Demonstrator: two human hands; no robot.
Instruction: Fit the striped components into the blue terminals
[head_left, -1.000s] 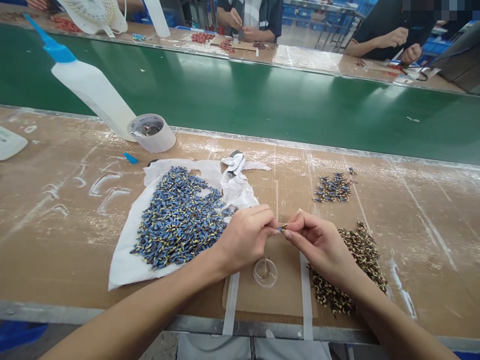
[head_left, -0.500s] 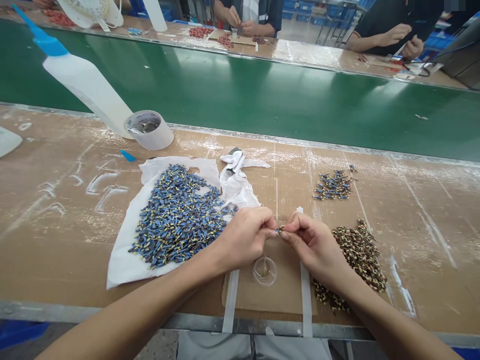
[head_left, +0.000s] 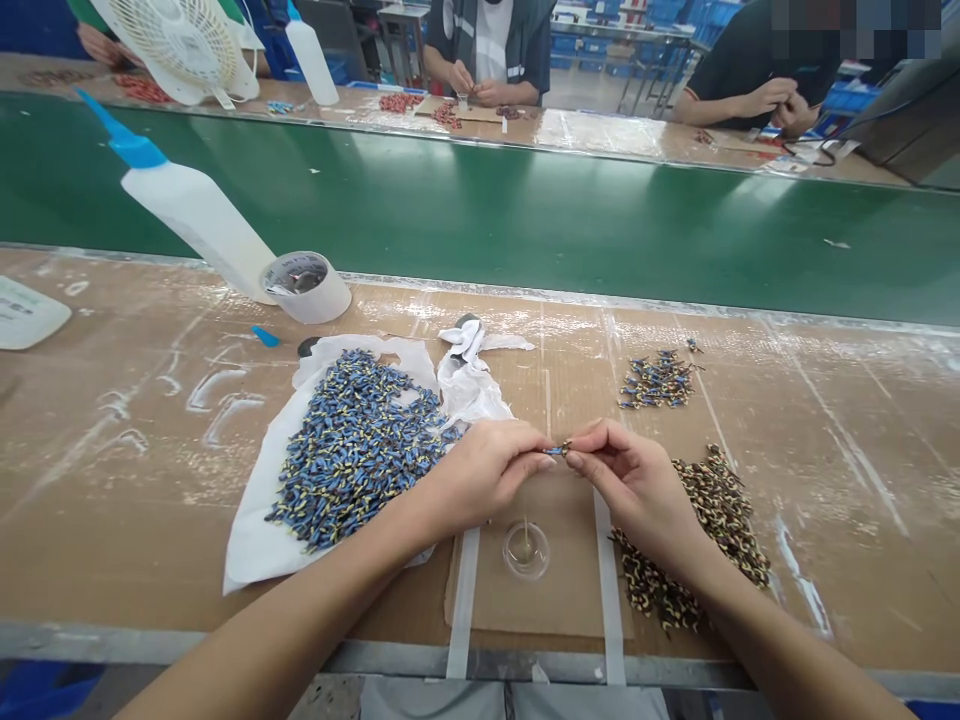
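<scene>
Between my two hands is a tiny blue, yellow and dark piece (head_left: 556,450), pinched from both sides. My left hand (head_left: 487,462) grips its blue end, fingers closed. The fingertips of my right hand (head_left: 626,475) are closed on its dark and yellow end. Just below sits a small clear cup (head_left: 526,550) with a thin stick standing in it. To the left, a heap of small blue and yellow pieces (head_left: 360,440) lies on a white sheet (head_left: 251,545). Partly behind my right forearm is a pile of dark and cream curved pieces (head_left: 720,515).
A small group of blue and dark pieces (head_left: 656,380) lies at right. Crumpled white paper (head_left: 472,385), a tape roll (head_left: 319,300), a blue-tipped bottle (head_left: 199,225) and a blue cap (head_left: 265,336) are around the heap. Beyond the green belt (head_left: 450,210), other people work with their hands.
The view has tilted up slightly, showing more of the far side. My fingertips have drawn a little apart, and more of the small piece shows between them.
</scene>
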